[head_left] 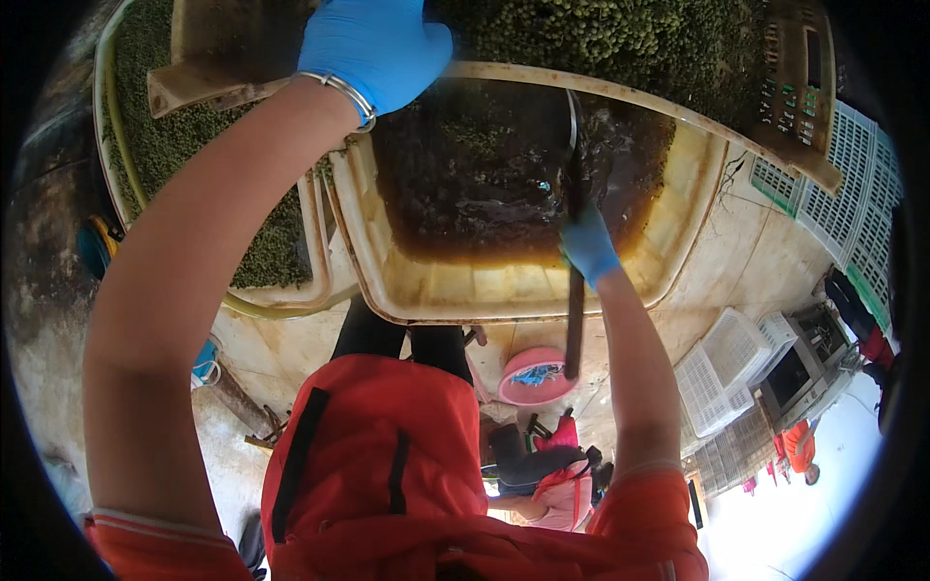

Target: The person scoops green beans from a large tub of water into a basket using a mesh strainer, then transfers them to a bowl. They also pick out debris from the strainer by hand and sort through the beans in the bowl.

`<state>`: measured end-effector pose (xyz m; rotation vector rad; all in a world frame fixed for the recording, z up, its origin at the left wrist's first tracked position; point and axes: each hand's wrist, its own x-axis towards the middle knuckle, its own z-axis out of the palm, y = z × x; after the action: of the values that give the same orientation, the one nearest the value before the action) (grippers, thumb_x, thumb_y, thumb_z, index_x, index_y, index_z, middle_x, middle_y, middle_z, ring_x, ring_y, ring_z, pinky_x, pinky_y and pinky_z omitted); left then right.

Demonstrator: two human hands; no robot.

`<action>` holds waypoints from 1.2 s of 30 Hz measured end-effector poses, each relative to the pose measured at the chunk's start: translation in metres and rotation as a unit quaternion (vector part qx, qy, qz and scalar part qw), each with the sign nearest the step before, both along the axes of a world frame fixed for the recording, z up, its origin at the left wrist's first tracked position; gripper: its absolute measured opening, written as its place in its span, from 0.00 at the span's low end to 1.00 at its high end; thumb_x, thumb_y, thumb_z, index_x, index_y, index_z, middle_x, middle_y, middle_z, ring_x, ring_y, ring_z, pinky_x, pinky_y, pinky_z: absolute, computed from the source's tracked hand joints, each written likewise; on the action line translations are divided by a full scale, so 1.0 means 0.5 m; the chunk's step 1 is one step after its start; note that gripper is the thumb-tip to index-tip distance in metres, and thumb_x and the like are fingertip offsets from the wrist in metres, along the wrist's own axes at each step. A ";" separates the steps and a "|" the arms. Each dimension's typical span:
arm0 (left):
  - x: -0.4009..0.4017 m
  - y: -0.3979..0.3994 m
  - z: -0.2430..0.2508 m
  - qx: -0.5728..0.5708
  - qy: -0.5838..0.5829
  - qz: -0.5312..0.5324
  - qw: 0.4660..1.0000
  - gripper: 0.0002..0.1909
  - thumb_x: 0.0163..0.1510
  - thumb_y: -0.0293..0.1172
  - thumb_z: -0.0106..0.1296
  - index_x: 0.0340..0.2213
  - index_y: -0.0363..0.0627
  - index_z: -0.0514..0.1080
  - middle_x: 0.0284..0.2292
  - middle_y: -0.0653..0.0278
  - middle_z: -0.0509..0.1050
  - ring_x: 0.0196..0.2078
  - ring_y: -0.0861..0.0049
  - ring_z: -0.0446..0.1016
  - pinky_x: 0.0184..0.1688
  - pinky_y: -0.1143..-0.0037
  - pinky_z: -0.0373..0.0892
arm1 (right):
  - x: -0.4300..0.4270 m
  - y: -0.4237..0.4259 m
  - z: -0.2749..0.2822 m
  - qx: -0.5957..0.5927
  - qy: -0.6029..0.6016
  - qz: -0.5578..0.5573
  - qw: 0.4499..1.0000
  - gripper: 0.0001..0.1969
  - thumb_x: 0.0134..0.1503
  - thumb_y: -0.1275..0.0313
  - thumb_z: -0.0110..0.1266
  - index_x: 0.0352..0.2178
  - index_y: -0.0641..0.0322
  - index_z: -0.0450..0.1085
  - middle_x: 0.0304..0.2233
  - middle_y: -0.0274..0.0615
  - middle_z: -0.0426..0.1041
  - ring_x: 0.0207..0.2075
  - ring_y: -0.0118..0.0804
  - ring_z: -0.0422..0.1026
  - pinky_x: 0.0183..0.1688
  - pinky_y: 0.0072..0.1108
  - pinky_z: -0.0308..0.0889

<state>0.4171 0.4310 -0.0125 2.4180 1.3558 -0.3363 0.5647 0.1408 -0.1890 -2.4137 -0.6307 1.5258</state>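
Observation:
My right hand (590, 243), in a blue glove, is closed round the dark handle of a long tool (574, 319) with a thin curved metal end. That end reaches over dark brown liquid in a large cream plastic tub (472, 316). Small green berry-like pieces (476, 134) lie in the liquid. My left hand (374, 54), also blue-gloved, rests at a wooden frame (508, 71) across the tub's far side; its fingers are hidden beyond the top of the view. Past the frame lies a heap of green berry-like pieces (610, 33).
A second tub (317, 240) of green pieces stands at the left. White plastic crates (726, 356) are on the floor at the right, with a slatted crate (850, 181) higher up. A pink basin (534, 396) sits below the tub. Other people (552, 483) are further off.

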 end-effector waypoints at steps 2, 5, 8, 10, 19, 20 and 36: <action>0.008 0.004 -0.004 0.013 -0.005 -0.004 1.000 0.42 0.45 0.33 0.47 0.59 0.39 0.42 0.57 0.42 0.49 0.59 0.49 0.50 0.53 0.64 0.63 | -0.027 0.091 -0.066 -0.052 -0.024 0.093 0.994 0.20 0.54 0.74 0.46 0.49 0.64 0.58 0.34 0.53 0.71 0.39 0.48 0.71 0.41 0.37 0.65; 0.004 -0.007 -0.032 0.077 -0.037 -0.030 0.996 0.43 0.43 0.32 0.47 0.59 0.39 0.43 0.56 0.42 0.51 0.58 0.49 0.52 0.52 0.64 0.63 | -0.067 0.143 -0.136 -0.089 -0.066 0.335 0.936 0.20 0.54 0.70 0.47 0.49 0.64 0.60 0.36 0.54 0.72 0.42 0.52 0.70 0.43 0.42 0.64; -0.011 0.007 -0.049 0.079 -0.042 -0.033 0.995 0.43 0.42 0.31 0.47 0.59 0.39 0.43 0.56 0.42 0.51 0.58 0.49 0.52 0.52 0.64 0.63 | -0.090 0.129 -0.127 -0.108 -0.082 0.537 0.833 0.23 0.55 0.72 0.44 0.52 0.69 0.55 0.37 0.58 0.71 0.41 0.54 0.71 0.42 0.36 0.65; -0.012 0.007 -0.055 0.093 -0.062 -0.042 0.993 0.43 0.42 0.31 0.47 0.59 0.39 0.44 0.56 0.42 0.52 0.58 0.49 0.52 0.52 0.64 0.63 | -0.088 0.115 -0.099 -0.122 -0.097 0.657 0.738 0.25 0.55 0.73 0.42 0.54 0.73 0.51 0.37 0.60 0.71 0.41 0.55 0.71 0.42 0.33 0.65; -0.005 0.014 -0.027 0.018 0.005 -0.019 1.000 0.44 0.41 0.31 0.48 0.59 0.40 0.44 0.57 0.43 0.51 0.58 0.49 0.52 0.50 0.64 0.65 | 0.111 -0.060 -0.007 -0.022 -0.105 0.206 0.973 0.26 0.50 0.76 0.45 0.51 0.70 0.52 0.36 0.64 0.70 0.38 0.61 0.71 0.39 0.41 0.67; -0.008 0.014 -0.030 0.028 -0.004 -0.019 0.999 0.44 0.41 0.31 0.48 0.59 0.40 0.44 0.57 0.43 0.51 0.58 0.49 0.52 0.49 0.64 0.66 | 0.123 -0.075 -0.022 0.015 -0.127 0.182 0.975 0.25 0.50 0.76 0.45 0.51 0.69 0.53 0.36 0.63 0.70 0.37 0.60 0.72 0.36 0.42 0.68; 0.004 -0.003 -0.040 0.061 -0.048 -0.032 0.997 0.43 0.39 0.27 0.46 0.59 0.44 0.46 0.56 0.46 0.53 0.54 0.48 0.57 0.44 0.64 0.67 | -0.096 -0.027 -0.162 -0.106 0.558 -0.379 0.731 0.12 0.56 0.74 0.45 0.18 0.54 0.56 0.17 0.31 0.56 0.15 0.25 0.54 0.17 0.21 0.51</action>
<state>0.4191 0.4294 -0.0325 2.5448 1.2952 -0.1554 0.5169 0.1272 -0.2701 -1.0659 0.7131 2.1636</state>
